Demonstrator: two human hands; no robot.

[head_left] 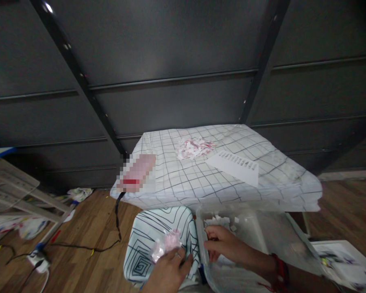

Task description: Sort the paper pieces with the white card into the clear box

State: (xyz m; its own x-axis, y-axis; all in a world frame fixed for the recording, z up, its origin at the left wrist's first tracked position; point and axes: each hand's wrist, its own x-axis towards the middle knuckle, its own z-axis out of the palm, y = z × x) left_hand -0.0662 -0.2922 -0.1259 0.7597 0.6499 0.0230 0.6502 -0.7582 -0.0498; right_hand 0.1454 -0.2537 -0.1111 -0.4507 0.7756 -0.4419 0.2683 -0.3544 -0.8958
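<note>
My left hand [171, 269], with a ring on one finger, is closed at the near end of a clear plastic packet with pink contents [167, 243]. The packet lies on a pale blue cushion-like seat [146, 228] with dark angular lines. Reaching into a clear plastic bin [203, 252], my right hand [221, 243] has its fingers curled together, and what they hold is hidden. Small white paper pieces [218, 221] lie in the bin just beyond its fingers. A red bracelet is on the right wrist.
Ahead stands a low table with a checked white cloth [164, 175]. It bears a heap of pink and white scraps [193, 147], a printed sheet [236, 167] and a blurred-out pink object [138, 171]. A black cable [117, 219] and a power strip [39, 260] lie on the floor leftward.
</note>
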